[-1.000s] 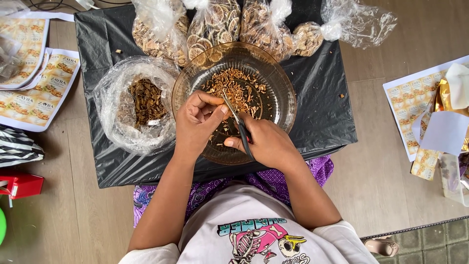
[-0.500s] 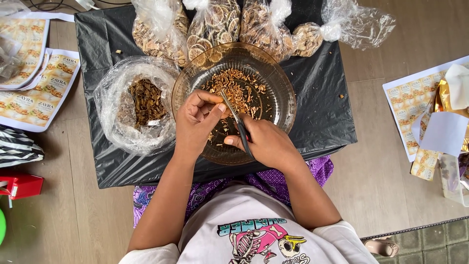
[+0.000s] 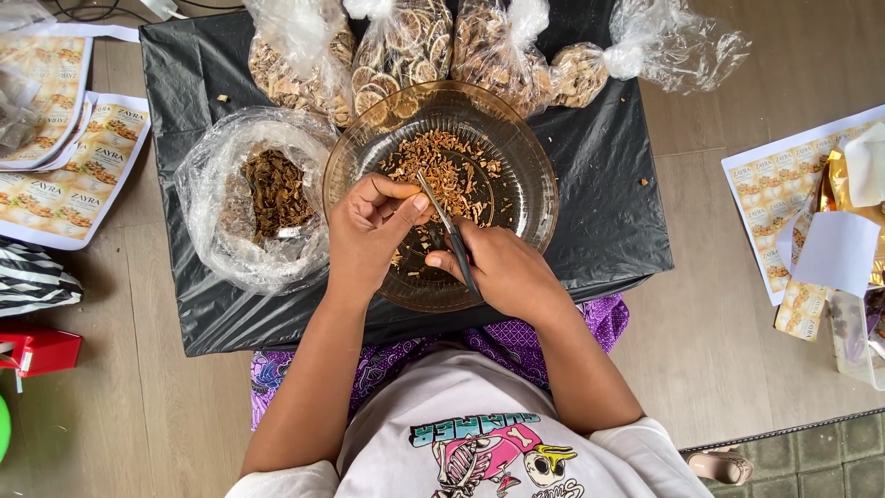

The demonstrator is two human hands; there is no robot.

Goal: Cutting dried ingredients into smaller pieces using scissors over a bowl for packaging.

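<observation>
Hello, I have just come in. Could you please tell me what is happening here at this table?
A person is cutting dried brown pieces over a clear glass bowl on a black plastic sheet. The right hand works a pair of scissors; the left hand pinches a small piece at the blades. Cut bits lie in the bowl. An open bag of dark dried material sits to the left, and tied bags of dried slices behind.

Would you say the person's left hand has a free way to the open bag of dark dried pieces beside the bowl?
Probably yes: the left hand is over the glass bowl, and the open bag lies just beside it with nothing between. The hand is pinching a small piece, though.
</observation>
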